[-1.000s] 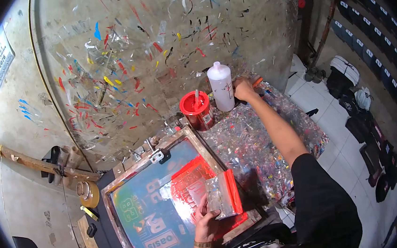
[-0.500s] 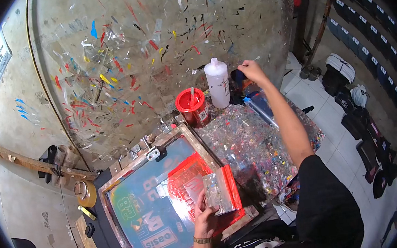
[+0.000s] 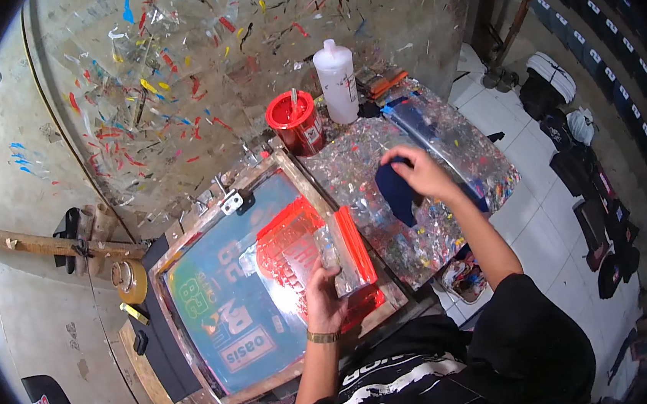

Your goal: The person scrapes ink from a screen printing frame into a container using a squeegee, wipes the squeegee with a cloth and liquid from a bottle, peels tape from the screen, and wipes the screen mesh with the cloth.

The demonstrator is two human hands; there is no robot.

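Observation:
My left hand [image 3: 323, 303] is closed around a squeegee [image 3: 344, 258] whose edge is coated in red ink. It is held over the right part of a screen printing frame [image 3: 209, 320], where wet red ink [image 3: 283, 225] covers part of the mesh. Lettering and shapes show on the rest of the mesh. Pinched in my right hand [image 3: 423, 178] is a dark blue cloth [image 3: 394, 194], hanging above the paint-speckled tabletop [image 3: 352, 172].
An open red ink can [image 3: 305, 137] with a stick in it and a translucent bottle [image 3: 338, 85] stand at the back. Beside them lie squeegees [image 3: 382, 81] and a clear plastic-covered piece [image 3: 425, 135]. A tape roll [image 3: 129, 281] sits left of the frame.
My right hand has come back from behind the bottle toward me, carrying the dark blue cloth. My left hand still holds the squeegee over the screen. The view has tilted downward.

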